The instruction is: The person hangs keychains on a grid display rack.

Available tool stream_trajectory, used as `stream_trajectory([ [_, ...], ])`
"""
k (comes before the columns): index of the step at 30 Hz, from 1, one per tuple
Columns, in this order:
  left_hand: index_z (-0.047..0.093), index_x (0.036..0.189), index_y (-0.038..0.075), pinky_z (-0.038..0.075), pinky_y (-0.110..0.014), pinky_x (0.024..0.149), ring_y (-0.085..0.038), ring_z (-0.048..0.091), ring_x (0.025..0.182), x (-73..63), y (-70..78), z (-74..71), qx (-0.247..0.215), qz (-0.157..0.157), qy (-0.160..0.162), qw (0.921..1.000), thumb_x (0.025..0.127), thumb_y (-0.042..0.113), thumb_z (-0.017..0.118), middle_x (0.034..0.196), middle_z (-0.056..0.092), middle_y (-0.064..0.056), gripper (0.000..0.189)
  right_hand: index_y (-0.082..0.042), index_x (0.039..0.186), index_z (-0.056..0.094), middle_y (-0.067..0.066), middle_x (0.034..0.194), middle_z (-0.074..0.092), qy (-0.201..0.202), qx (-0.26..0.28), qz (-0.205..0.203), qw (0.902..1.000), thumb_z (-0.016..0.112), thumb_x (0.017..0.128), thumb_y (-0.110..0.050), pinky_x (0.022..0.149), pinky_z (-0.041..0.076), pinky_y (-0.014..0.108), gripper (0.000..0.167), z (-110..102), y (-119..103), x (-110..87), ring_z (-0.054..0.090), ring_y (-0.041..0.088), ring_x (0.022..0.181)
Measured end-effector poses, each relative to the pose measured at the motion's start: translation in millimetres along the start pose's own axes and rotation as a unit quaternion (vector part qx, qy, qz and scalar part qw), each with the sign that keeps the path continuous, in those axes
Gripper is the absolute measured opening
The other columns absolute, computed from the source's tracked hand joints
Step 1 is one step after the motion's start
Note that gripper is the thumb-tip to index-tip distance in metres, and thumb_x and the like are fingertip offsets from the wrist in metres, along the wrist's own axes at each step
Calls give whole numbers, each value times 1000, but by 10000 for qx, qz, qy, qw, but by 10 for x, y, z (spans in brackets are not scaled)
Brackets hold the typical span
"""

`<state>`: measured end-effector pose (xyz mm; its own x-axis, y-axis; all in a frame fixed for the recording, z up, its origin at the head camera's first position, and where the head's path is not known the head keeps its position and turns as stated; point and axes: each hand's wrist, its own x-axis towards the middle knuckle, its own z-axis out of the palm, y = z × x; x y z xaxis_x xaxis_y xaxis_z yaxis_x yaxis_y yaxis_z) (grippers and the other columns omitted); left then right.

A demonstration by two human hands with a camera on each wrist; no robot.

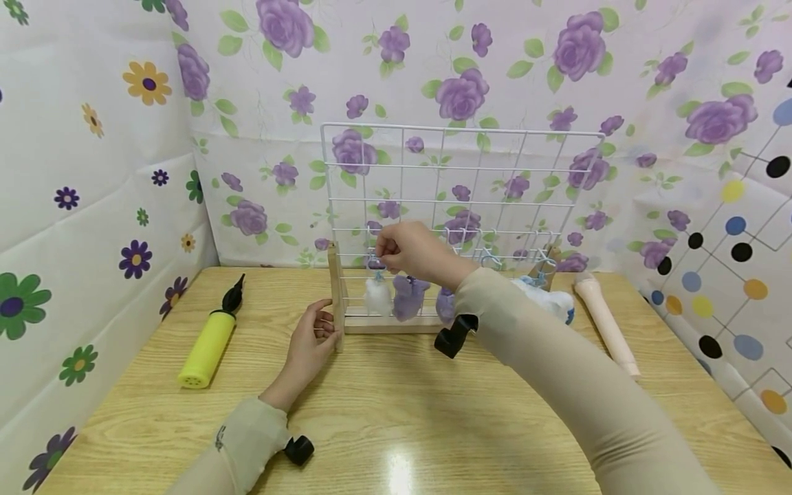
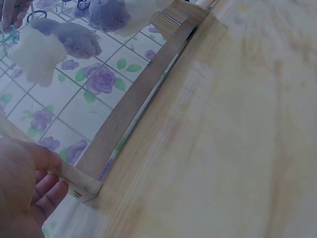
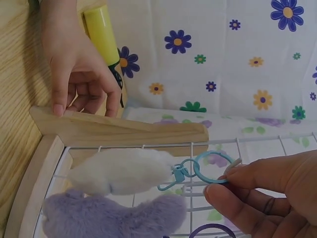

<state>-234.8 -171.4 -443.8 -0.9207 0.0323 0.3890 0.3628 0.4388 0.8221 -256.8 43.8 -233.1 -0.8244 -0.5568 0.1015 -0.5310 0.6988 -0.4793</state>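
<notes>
A white wire grid rack [image 1: 442, 199] stands in a wooden frame [image 1: 396, 324] at the back of the table. My right hand [image 1: 414, 254] pinches the light-blue ring [image 3: 214, 179] of a white plush keychain [image 3: 121, 171] between thumb and index finger, by the rack's left end. A short white hook end shows at the fingertips. My left hand [image 1: 309, 340] holds the frame's left wooden upright [image 2: 74, 176] low down, thumb on its near side. Beside the white plush hang a purple plush keychain [image 1: 408, 297] and several more, partly hidden by my right arm.
A yellow hand pump [image 1: 208, 347] with a black nozzle lies at the left. A pale pink cylindrical object [image 1: 605, 323] lies right of the rack. Flowered and dotted cloths [image 1: 396, 62] hang around the wooden table [image 1: 396, 419].
</notes>
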Motion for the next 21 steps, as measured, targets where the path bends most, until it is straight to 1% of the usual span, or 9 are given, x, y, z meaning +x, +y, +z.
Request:
stream_trajectory([
  [6, 43, 135, 2, 52, -20, 75, -25, 57, 90, 1, -3, 2, -18, -32, -1, 10000, 83, -7, 68, 107, 57, -18, 59, -3, 95, 65, 9, 85, 68, -40, -84, -67, 9999, 56, 92, -1, 66, 51, 23, 10, 3, -13, -1, 61, 15, 71],
  [11, 44, 135, 2, 53, -22, 75, -25, 58, 90, 0, -1, 10, 6, -14, 6, 10000, 82, -7, 68, 106, 57, -19, 59, -4, 96, 65, 8, 84, 68, -16, -126, -58, 9999, 56, 92, -1, 66, 50, 22, 11, 3, -4, -10, 59, 15, 71],
  [17, 43, 135, 2, 53, -22, 75, -25, 58, 90, -2, 11, 13, 24, 19, -11, 10000, 82, -8, 68, 106, 57, -18, 59, -5, 97, 66, 7, 91, 69, 24, -256, -43, 9997, 56, 91, -1, 71, 53, 23, 12, -1, 1, -17, 61, 15, 79],
  [21, 43, 135, 2, 54, -24, 76, -27, 59, 90, 0, 5, 10, 17, 11, 1, 10000, 82, -8, 68, 106, 57, -19, 59, -7, 98, 66, 6, 93, 69, 88, -353, -48, 9993, 58, 92, -2, 74, 53, 25, 11, -8, -9, -23, 62, 16, 82],
])
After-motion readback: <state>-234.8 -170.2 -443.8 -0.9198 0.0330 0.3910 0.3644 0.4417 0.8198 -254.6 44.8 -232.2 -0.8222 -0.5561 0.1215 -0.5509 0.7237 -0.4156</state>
